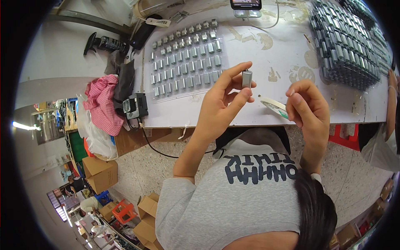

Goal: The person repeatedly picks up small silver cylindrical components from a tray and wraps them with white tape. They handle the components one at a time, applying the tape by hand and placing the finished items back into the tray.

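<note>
My left hand (223, 98) holds up a small silver metal case (246, 79), upright between thumb and fingers, above the table's front part. Closed in a pinch, my right hand (309, 106) is to the right of it. A flat white roll of tape (273, 106) with a green-marked side sticks out from under my right fingers. Something small and pale shows at the right thumb and forefinger tips; I cannot make out what it is. Beyond my left hand lies a clear plastic tray (193, 92) with rows of similar silver pieces.
Stacked trays of silver pieces (348, 50) stand at the right. A phone (246, 5) is at the back. Along the left are a black spray bottle (106, 43), a small black-and-grey device (135, 106) with a cable and a pink checked cloth (102, 102). Another person's arm (391, 104) shows far right.
</note>
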Demonstrator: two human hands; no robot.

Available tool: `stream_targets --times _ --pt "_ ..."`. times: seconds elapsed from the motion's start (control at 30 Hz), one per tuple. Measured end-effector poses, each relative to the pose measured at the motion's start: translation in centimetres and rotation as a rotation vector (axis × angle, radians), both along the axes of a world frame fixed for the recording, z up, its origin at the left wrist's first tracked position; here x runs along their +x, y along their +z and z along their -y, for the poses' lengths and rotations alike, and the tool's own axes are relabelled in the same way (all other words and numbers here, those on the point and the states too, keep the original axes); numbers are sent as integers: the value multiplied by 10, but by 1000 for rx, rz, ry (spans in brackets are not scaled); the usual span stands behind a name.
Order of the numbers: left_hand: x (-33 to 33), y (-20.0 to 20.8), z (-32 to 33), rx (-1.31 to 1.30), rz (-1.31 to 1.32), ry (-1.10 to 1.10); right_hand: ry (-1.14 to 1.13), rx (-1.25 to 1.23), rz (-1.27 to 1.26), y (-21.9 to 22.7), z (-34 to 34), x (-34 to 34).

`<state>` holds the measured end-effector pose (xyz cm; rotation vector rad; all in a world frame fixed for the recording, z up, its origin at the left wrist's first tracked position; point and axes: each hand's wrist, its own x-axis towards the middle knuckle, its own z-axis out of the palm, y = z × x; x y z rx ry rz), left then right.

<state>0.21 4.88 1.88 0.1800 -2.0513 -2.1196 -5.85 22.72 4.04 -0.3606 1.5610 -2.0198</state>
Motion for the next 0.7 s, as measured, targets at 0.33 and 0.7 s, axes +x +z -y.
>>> stream_targets --times 0.33,0.7 --pt "6 32 -13 -254 -42 14 256 31 -51 27 1 -11" --pt "9 45 -16 -492 -175 19 351 -5 -87 29 8 -14"
